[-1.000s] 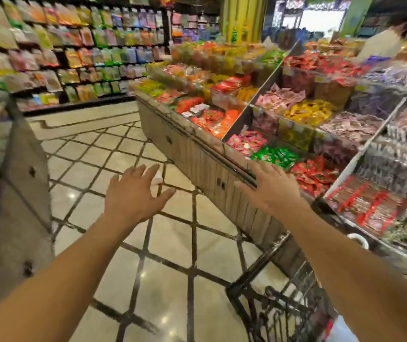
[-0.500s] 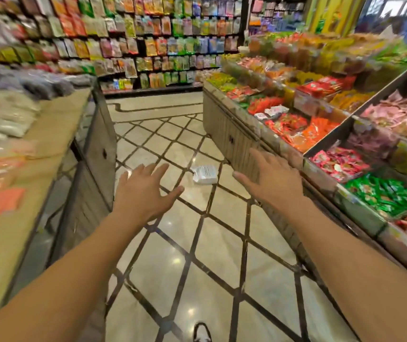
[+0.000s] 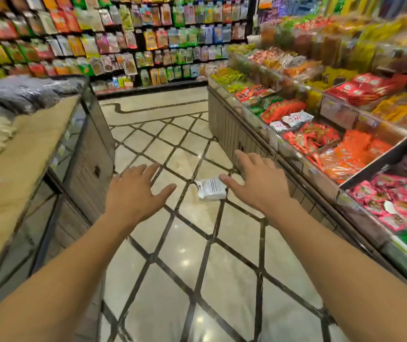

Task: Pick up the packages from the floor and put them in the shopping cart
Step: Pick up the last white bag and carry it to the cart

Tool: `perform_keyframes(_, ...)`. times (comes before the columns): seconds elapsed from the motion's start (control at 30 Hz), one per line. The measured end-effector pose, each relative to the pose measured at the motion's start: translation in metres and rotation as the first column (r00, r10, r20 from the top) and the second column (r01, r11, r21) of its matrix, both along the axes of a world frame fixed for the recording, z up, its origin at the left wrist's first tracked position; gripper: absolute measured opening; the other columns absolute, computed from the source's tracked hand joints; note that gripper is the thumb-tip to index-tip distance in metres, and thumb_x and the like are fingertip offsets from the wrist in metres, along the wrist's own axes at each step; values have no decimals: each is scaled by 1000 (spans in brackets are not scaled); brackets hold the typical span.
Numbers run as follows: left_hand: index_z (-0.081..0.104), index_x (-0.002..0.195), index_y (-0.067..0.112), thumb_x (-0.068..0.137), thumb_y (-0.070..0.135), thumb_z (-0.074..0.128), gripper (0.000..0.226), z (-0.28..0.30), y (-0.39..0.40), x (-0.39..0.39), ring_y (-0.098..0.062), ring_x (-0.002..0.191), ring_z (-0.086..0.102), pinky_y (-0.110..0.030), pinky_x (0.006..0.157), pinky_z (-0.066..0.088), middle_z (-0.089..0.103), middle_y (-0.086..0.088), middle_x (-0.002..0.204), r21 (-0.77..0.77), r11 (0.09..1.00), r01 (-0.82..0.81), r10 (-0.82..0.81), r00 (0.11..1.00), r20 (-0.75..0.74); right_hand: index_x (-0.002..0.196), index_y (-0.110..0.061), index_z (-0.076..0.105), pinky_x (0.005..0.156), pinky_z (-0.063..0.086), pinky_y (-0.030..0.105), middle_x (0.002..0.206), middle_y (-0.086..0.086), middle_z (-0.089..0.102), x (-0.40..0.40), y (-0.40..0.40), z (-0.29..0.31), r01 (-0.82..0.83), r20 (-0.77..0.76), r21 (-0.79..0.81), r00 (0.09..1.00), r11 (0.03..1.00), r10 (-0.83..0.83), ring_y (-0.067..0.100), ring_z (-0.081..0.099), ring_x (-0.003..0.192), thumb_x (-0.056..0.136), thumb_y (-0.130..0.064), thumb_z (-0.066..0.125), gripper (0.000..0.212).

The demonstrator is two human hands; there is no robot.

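Note:
A white package (image 3: 211, 189) with dark print lies on the tiled floor (image 3: 190, 243) in the aisle ahead of me. My left hand (image 3: 134, 193) is stretched out palm down, fingers apart, holding nothing, to the left of the package. My right hand (image 3: 259, 182) is also spread and empty, just right of the package, its thumb overlapping the package's right edge in the view. Both hands are raised above the floor. The shopping cart is out of view.
A snack display stand (image 3: 247, 134) full of coloured packets runs along the right of the aisle. A counter (image 3: 24, 149) with bagged goods stands on the left. Shelves of hanging packets (image 3: 148, 38) close the aisle's far end.
My view has swung left and forward along the aisle; the cart dropped out of sight and the white package came into view and now appears closer, between my hands. Both hands stay spread.

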State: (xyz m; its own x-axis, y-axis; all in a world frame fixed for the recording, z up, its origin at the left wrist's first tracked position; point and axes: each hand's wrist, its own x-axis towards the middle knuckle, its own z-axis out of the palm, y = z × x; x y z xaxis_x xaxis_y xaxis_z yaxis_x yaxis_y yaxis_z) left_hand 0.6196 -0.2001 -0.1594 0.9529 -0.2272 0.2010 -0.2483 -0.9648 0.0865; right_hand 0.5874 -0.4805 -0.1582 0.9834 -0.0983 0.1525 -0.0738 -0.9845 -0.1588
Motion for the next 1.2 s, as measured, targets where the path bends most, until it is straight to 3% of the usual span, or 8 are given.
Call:
perform_keyframes(0.1, 45, 157, 27, 88, 84, 29, 91, -5, -6, 57, -30, 143, 49, -57, 114, 41, 57, -5, 153, -16, 1000, -4, 4, 1000, -23, 161, -31, 26, 104, 43, 51, 158, 4, 44, 56, -9, -1, 8, 3, -6, 1000, 1000, -8, 36, 43, 142, 92, -82, 32, 85)
perform_keyframes(0.3, 43, 158, 27, 91, 81, 35, 87, -33, -19, 186, -28, 145, 47, -57, 115, 41, 53, -3, 157, -6, 1000, 9, -9, 999, -47, 161, -30, 27, 104, 42, 52, 156, 6, 46, 180, -20, -21, 18, -20, -28, 1000, 999, -19, 37, 44, 140, 93, -81, 33, 85)
perform_keyframes(0.53, 43, 158, 28, 82, 85, 23, 98, -55, -40, 359, -27, 148, 43, -56, 116, 39, 51, -4, 158, -70, 998, -2, -7, 991, -132, 161, -32, 25, 101, 45, 51, 154, 5, 48, 341, -34, -38, 35, -71, -54, 997, 998, -39, 36, 48, 138, 94, -81, 34, 84)
perform_keyframes(0.8, 40, 160, 26, 84, 81, 30, 94, -73, -59, 506, -28, 151, 39, -54, 120, 34, 48, -4, 161, -76, 997, -24, 7, 976, -216, 159, -30, 30, 103, 43, 53, 155, 6, 48, 489, -54, -65, 55, -154, -1, 987, 998, -55, 36, 46, 139, 95, -78, 36, 81)
perform_keyframes(0.93, 41, 160, 27, 90, 79, 36, 87, -94, -72, 574, -28, 149, 41, -53, 120, 34, 49, -5, 160, -53, 998, -47, 33, 970, -241, 158, -30, 30, 102, 43, 51, 154, 6, 48, 560, -73, -90, 35, -204, 29, 979, 999, -29, 36, 46, 138, 95, -77, 37, 79)
perform_keyframes(1.2, 39, 160, 26, 81, 84, 22, 100, -156, -128, 714, -27, 149, 41, -52, 118, 36, 48, -4, 161, -4, 993, -122, 112, 926, -360, 162, -32, 24, 106, 43, 49, 159, 3, 43, 726, -128, -171, 55, -325, 114, 946, 992, -15, 31, 43, 142, 94, -79, 33, 83)
